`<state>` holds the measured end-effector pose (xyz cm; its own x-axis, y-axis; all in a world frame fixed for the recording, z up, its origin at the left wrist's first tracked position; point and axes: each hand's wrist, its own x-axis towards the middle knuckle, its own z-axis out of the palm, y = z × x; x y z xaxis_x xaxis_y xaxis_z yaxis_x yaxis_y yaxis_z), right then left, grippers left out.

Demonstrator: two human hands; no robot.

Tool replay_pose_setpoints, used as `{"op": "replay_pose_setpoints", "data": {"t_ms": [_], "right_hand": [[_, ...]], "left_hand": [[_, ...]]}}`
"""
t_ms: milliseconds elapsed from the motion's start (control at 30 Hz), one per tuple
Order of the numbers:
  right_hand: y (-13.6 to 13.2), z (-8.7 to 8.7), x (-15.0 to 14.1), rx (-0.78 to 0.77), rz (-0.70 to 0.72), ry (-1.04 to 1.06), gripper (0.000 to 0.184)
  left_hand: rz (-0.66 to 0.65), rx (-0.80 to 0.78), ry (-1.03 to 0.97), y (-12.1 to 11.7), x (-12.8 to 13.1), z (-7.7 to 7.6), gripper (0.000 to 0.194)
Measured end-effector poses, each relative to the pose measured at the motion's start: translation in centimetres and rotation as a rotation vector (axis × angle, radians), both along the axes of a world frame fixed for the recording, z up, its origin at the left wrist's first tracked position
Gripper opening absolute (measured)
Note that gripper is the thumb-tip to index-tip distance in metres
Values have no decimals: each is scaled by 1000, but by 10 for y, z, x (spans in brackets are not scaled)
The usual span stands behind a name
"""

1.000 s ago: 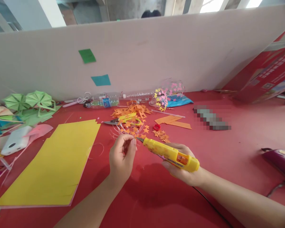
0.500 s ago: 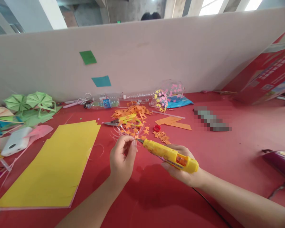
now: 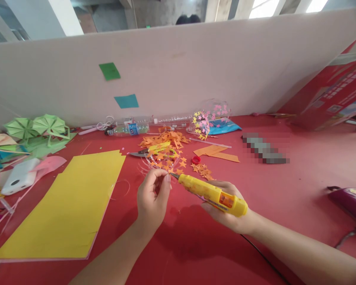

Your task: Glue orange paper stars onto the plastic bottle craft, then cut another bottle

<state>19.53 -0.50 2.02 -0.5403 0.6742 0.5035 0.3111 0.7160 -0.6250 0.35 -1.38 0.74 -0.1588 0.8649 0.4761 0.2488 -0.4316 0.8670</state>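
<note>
The right hand (image 3: 230, 204) grips the yellow glue gun (image 3: 212, 193), nozzle beside the left's (image 3: 154, 196) pinched fingertips (image 3: 166, 179).

The red table (image 3: 178, 249) lies open below the glue gun (image 3: 210, 192) (bar its cord (image 3: 262, 251)). Scissors (image 3: 139, 153) and orange scraps (image 3: 169, 138) block beyond.

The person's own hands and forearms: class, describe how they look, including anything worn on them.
The left hand and right hand are bare, without gloves. No sleeve, watch or bracelet shows on the left forearm or right forearm. No ring shows on the visible fingers.
</note>
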Motion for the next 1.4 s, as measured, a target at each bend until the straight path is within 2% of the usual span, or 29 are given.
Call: {"op": "replay_pose_setpoints", "data": {"t_ms": [400, 567, 667, 800, 900, 967, 1067, 1200, 1300, 1400], "right_hand": [[0, 3, 0, -13, 13, 35, 22], [0, 2, 1, -37, -2, 55, 27], [1, 1, 3, -73, -16, 65, 17], [5, 11, 10, 13, -9, 45, 5], [8, 26, 17, 89, 130, -73, 3], [7, 35, 19, -5, 218, -237, 6], [3, 39, 18, -173, 243, -521, 14], [1, 26, 9, -251, 235, -689, 24], [5, 14, 3, -241, 204, -728, 28], [12, 5, 1, -210, 140, -736, 40]], "left_hand": [[19, 35, 51, 1, -1, 0, 11], [95, 205, 257, 4, -6, 2, 6], [123, 350, 400, 5, -11, 6, 9], [104, 365, 364, 1, -13, 14, 10], [110, 342, 302, -2, -14, 25, 9], [106, 348, 273, -3, -16, 34, 8], [60, 352, 240, -2, -21, 46, 7], [3, 302, 227, -3, -25, 50, 6], [-59, 213, 229, -9, -22, 47, 6], [-163, 92, 253, -17, -15, 43, 8]]}}
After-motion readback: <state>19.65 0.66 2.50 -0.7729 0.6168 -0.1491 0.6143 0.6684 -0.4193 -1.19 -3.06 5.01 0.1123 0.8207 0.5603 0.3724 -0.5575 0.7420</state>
